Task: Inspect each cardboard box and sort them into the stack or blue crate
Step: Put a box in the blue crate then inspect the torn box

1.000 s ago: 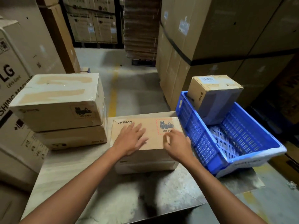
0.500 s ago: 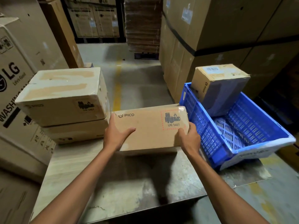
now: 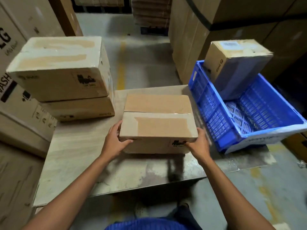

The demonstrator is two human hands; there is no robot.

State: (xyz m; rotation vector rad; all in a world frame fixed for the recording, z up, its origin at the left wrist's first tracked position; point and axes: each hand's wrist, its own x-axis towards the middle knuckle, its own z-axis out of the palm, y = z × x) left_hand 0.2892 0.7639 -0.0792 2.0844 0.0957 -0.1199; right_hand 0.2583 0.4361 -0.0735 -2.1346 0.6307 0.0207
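I hold a brown cardboard box (image 3: pixel 157 120) over the middle of the table, its taped top flaps facing up. My left hand (image 3: pixel 114 141) grips its near left corner and my right hand (image 3: pixel 198 143) grips its near right corner. A stack of two similar boxes (image 3: pixel 63 77) stands at the table's left. The blue crate (image 3: pixel 245 113) sits at the right, tilted, with one cardboard box (image 3: pixel 235 63) leaning inside its far end.
The table (image 3: pixel 83 160) is a pale worn slab with its near edge just before my legs. Large cartons (image 3: pixel 15 103) stand close on the left and tall cartons (image 3: pixel 216 22) behind the crate. A floor aisle with a yellow line (image 3: pixel 122 63) runs ahead.
The box was lifted from the table and turned over toward me; its printed face now points at me and the taped flaps face up. My hands shifted to its near corners.
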